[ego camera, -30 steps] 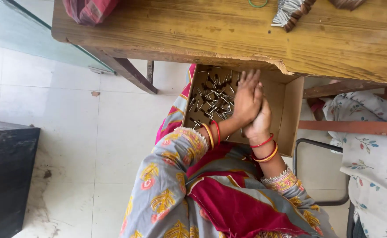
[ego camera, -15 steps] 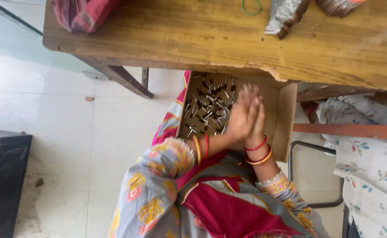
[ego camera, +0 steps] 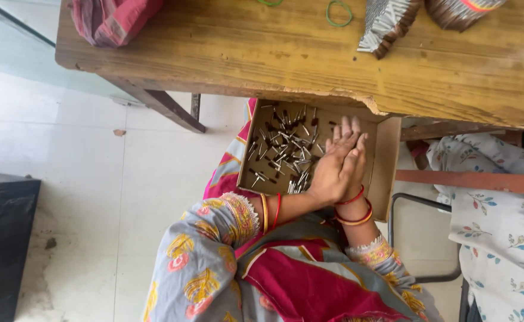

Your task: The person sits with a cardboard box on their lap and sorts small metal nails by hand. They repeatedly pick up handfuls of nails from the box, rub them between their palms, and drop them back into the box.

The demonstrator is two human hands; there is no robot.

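Brown cardboard lies under both hands. The left hand lies flat, fingers straight and together, pressed over the right hand, of which only the fingertips and one edge show; the left grips nothing I can see, and whether the right's fingers close on anything beneath cannot be told. Both hover over or rest in the right part of one open cardboard box, which sits on the person's lap just under the table's edge. To the left of the hands, one loose heap of small metal pieces, dark and silvery, lies on the box floor; they are too many and too small to count, and their kind is hard to make out. Each wrist carries red and gold bangles, three or so on each. Above, one worn wooden table bears two green rubber bands, one cut off by the frame, a folded red cloth and two cut-off bundles.
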